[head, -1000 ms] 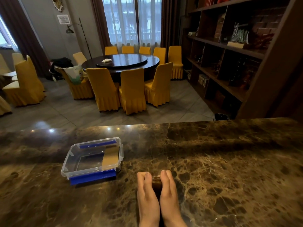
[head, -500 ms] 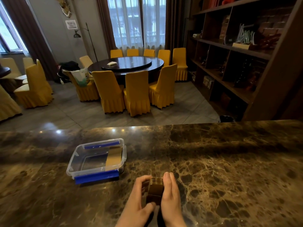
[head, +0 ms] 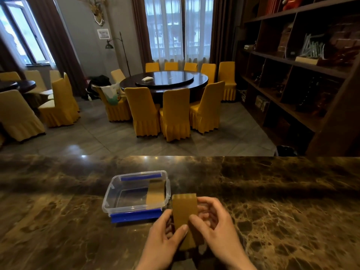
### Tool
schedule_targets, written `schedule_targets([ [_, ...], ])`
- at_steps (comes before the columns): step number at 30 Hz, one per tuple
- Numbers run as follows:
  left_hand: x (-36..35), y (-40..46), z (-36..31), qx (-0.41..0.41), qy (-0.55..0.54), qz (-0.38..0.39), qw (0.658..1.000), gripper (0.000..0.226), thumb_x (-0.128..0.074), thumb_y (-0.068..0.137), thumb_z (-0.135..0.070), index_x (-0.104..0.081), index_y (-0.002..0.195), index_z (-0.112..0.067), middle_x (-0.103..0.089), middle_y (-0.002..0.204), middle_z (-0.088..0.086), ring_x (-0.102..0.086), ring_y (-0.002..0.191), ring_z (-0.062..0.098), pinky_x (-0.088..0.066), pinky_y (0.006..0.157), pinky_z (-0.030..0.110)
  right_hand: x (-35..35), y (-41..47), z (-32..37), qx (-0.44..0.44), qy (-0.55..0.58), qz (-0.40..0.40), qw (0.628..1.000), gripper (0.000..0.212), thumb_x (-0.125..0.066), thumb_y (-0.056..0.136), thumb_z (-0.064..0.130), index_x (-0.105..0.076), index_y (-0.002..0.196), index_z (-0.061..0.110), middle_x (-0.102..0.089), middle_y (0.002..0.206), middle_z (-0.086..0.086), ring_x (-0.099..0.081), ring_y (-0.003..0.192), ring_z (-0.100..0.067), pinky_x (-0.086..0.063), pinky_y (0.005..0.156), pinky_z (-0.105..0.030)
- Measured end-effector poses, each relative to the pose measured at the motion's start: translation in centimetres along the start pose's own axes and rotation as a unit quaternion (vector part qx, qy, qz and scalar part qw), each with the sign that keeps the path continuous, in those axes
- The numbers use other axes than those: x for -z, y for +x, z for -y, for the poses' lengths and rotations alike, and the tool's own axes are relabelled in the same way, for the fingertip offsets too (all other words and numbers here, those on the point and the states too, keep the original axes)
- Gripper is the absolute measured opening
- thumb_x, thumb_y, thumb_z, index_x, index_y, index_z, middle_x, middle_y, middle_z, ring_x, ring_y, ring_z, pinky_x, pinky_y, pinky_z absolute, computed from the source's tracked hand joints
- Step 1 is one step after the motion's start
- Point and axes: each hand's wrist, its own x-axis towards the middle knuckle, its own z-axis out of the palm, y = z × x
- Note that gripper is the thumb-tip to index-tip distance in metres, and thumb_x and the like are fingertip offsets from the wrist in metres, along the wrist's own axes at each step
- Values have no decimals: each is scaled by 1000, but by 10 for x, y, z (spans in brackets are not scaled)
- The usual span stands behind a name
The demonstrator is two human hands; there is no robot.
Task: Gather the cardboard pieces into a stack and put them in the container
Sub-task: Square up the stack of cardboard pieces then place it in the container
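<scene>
A stack of brown cardboard pieces point(head: 184, 211) stands upright, lifted above the marble counter, gripped from both sides. My left hand point(head: 163, 240) pinches its lower left edge with the thumb on the front face. My right hand point(head: 218, 228) wraps its right side. Just left of and beyond the stack sits a clear plastic container point(head: 116, 193) with blue clips, open on top. One cardboard piece point(head: 155, 193) leans inside it against the right wall.
The dark marble counter point(head: 272, 211) stretches wide to both sides; its far edge drops to a tiled floor. Beyond are a round dining table point(head: 165, 79) with yellow chairs and a wooden shelf unit point(head: 302, 75) at the right.
Both hands raised the stack from the counter and tipped it upright, showing its broad face. My view has shifted, so the container now appears nearer the middle.
</scene>
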Motion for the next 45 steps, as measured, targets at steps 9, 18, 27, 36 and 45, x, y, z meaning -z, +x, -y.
schedule_targets([
  [9, 108, 48, -39, -33, -14, -32, 999, 33, -71, 91, -3, -59, 118, -19, -79, 104, 3, -77, 91, 10, -63, 71, 23, -95, 68, 69, -5, -68, 7, 998, 35, -80, 83, 12, -67, 113, 23, -74, 96, 3, -73, 82, -9, -63, 75, -26],
  [18, 173, 92, -30, -2, 132, -101, 986, 30, -70, 94, -30, -57, 120, -27, -72, 105, -4, -73, 96, 13, -63, 90, 39, -170, 115, 60, -119, -66, 11, 991, 53, -78, 85, 16, -54, 131, 24, -63, 124, -1, -64, 112, -19, -59, 94, -44],
  [27, 170, 109, -14, 40, 236, -109, 965, 28, -67, 95, -28, -50, 116, -28, -68, 105, -6, -67, 93, 13, -59, 78, 32, -193, 123, 34, -136, -202, -30, 969, 51, -74, 88, 18, -52, 134, 24, -61, 128, 1, -57, 122, -20, -53, 102, -41],
  [36, 155, 118, -10, 91, 360, -94, 924, 71, -60, 95, -33, -25, 155, -19, -68, 112, -1, -68, 83, 12, -63, 80, 35, -200, 124, 18, -156, -275, -39, 948, 37, -74, 85, 21, -57, 117, 26, -63, 125, -1, -58, 119, -21, -52, 102, -39],
  [45, 151, 128, -9, 151, 391, -48, 907, 81, -61, 93, -32, -15, 158, -16, -64, 133, 10, -66, 118, 29, -57, 101, 46, -212, 116, 14, -119, -355, -89, 923, 40, -73, 86, 28, -61, 124, 29, -63, 127, -2, -58, 118, -18, -52, 97, -33],
])
